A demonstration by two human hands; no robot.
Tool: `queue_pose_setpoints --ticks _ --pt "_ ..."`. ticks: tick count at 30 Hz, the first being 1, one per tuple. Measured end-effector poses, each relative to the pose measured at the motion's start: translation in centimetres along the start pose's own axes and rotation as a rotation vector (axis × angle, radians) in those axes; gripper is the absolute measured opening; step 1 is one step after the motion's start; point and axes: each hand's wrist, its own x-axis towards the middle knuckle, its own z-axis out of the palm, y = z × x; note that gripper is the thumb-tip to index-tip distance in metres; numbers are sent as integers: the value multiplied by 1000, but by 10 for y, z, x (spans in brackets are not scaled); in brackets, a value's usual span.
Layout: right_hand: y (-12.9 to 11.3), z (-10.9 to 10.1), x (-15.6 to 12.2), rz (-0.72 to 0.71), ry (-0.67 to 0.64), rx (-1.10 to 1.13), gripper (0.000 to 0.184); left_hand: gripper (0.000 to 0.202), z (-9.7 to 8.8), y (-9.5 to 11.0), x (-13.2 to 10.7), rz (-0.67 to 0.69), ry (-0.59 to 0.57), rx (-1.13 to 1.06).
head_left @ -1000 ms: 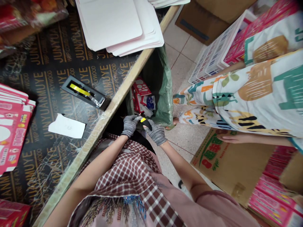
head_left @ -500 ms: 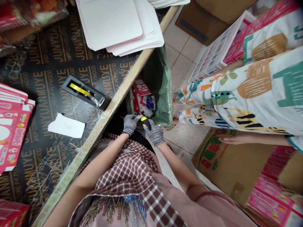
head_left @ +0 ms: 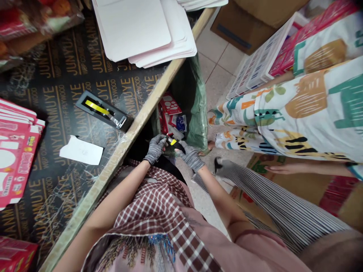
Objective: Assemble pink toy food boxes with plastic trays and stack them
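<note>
Both my hands wear grey knit gloves and meet above the near side of a green bin [head_left: 202, 113]. My right hand [head_left: 190, 155] is closed round a black-and-yellow handled tool [head_left: 173, 142], whose narrow end points toward the other hand. The fingers of my left hand [head_left: 155, 148] pinch together at that end; what lies between them is too small to make out. Inside the bin, below the tool, are red-and-white printed card scraps [head_left: 171, 105] and a blue wrapper [head_left: 181, 123].
On the black plywood table stand a tape dispenser [head_left: 103, 111], a torn white paper [head_left: 81, 150], white card sheets [head_left: 138, 26] and pink printed cards [head_left: 18, 151]. A person in patterned clothes [head_left: 306, 105] stands at right, near a white crate [head_left: 255, 64]. Striped trousers [head_left: 272, 192] show below.
A person's striped-trousered leg has come into view at lower right, covering part of the cardboard box. My hands have moved slightly apart, with the tool still in my right hand.
</note>
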Motion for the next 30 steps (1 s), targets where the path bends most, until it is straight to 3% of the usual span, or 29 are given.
queue_pose_setpoints --ticks 11,20,30 --pt "-3 -4 0 -26 6 -58 39 26 7 10 -3 35 38 -56" --pt "-5 2 -5 -28 12 -155 47 39 6 3 1 -19 101 -51" --pt "-21 9 -13 64 30 -272 52 33 9 -3 2 -1 168 20"
